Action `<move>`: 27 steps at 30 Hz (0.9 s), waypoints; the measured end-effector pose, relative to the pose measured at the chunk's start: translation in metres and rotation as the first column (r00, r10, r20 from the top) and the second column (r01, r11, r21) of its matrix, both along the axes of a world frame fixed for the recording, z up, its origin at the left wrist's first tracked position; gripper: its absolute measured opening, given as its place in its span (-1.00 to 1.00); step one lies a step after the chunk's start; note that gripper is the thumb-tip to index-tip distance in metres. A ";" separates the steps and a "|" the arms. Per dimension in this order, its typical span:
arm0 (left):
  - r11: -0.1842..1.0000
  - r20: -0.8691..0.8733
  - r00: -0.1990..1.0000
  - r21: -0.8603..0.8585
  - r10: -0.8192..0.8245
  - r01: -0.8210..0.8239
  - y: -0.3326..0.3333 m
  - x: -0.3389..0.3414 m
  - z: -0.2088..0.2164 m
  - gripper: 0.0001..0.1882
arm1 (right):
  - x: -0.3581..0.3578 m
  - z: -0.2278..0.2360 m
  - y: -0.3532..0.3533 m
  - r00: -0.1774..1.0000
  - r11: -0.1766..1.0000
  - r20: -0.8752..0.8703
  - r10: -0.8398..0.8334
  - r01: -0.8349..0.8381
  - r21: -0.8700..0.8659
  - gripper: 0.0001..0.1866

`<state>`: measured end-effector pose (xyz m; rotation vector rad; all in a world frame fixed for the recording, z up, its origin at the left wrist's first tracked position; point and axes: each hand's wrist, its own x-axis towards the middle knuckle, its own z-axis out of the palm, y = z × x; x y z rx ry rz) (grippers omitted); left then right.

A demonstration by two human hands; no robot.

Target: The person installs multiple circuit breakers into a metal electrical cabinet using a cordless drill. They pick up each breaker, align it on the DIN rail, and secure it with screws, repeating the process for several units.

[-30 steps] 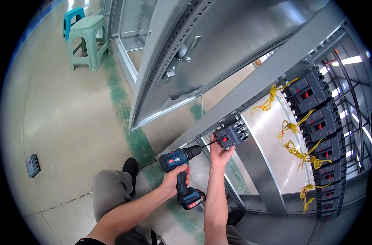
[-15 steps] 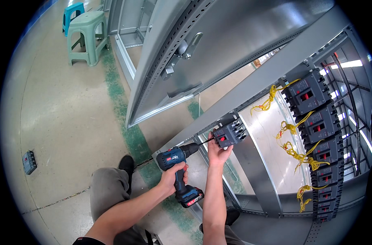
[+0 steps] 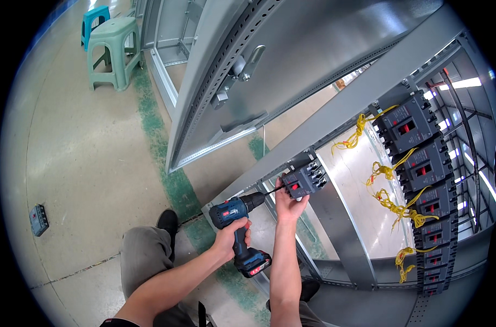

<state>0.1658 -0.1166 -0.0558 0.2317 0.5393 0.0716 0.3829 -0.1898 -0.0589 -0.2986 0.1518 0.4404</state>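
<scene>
My left hand (image 3: 230, 238) is wrapped round the handle of a blue cordless drill (image 3: 230, 211). Its long thin bit (image 3: 273, 190) reaches right to the near side of a dark grey circuit breaker (image 3: 301, 182) with a red switch. From below, my right hand (image 3: 290, 206) grips that breaker against a grey metal cabinet frame (image 3: 335, 215); some of its fingers are hidden behind the breaker. Where the bit's tip meets the breaker is too small to make out.
On the right runs a column of several mounted breakers (image 3: 424, 170) with yellow wire bundles (image 3: 399, 206). A grey cabinet door (image 3: 308, 60) stands ajar ahead. Another breaker (image 3: 39, 220) lies on the floor at left. Green (image 3: 114, 52) and blue (image 3: 95, 23) stools stand far left.
The view has shifted very slightly. Both hands keep their holds, and the drill and breaker stay almost in the same place.
</scene>
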 end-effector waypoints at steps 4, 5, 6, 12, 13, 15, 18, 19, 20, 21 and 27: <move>1.000 0.024 1.000 0.004 0.010 -0.010 0.001 0.000 -0.001 -0.75 | 0.000 0.003 0.003 0.999 1.000 -0.032 -0.014 0.014 0.003 -0.39; 1.000 0.037 0.999 0.005 0.011 -0.011 0.001 0.000 -0.001 -0.74 | 0.000 0.001 0.002 1.000 1.000 -0.023 -0.012 0.012 0.014 -0.39; 1.000 0.033 0.999 0.009 0.005 -0.006 0.000 0.000 -0.001 -0.74 | 0.000 -0.002 0.000 1.000 1.000 -0.015 -0.009 0.009 0.025 -0.39; 1.000 0.019 1.000 0.026 0.012 -0.013 -0.002 0.002 -0.005 -0.75 | 0.003 -0.005 -0.001 1.000 0.998 -0.015 -0.003 0.003 0.057 -0.38; 1.000 0.011 1.000 0.025 0.015 -0.015 -0.003 0.003 -0.008 -0.75 | 0.006 -0.008 -0.002 1.000 0.998 0.013 0.011 -0.012 0.055 -0.37; 0.999 -0.011 0.999 -0.001 0.032 -0.032 -0.003 0.005 -0.013 -0.78 | 0.009 -0.012 0.004 0.995 0.999 0.095 0.029 -0.030 0.011 -0.40; 1.000 -0.040 0.999 0.020 0.001 -0.001 -0.016 0.010 -0.028 -0.84 | 0.018 -0.024 -0.013 0.976 0.998 0.210 0.062 -0.060 -0.015 -0.41; 1.000 -0.080 0.996 -0.001 0.026 -0.026 -0.019 0.011 -0.024 -0.78 | 0.022 -0.030 -0.021 0.982 0.998 0.178 0.056 -0.054 -0.014 -0.39; 1.000 -0.038 0.999 0.010 0.011 -0.010 -0.024 0.010 -0.032 -0.82 | 0.019 -0.024 -0.021 0.998 1.000 0.059 0.005 -0.004 -0.011 -0.35; 1.000 -0.049 0.999 0.015 0.002 -0.001 -0.028 0.017 -0.040 -0.81 | 0.027 -0.029 -0.027 0.997 0.998 0.067 -0.049 0.052 -0.029 -0.29; 0.986 -0.026 0.997 0.153 0.073 -0.069 -0.025 0.011 -0.023 -0.72 | 0.020 -0.020 -0.015 0.991 0.993 -0.063 -0.118 0.120 0.019 -0.26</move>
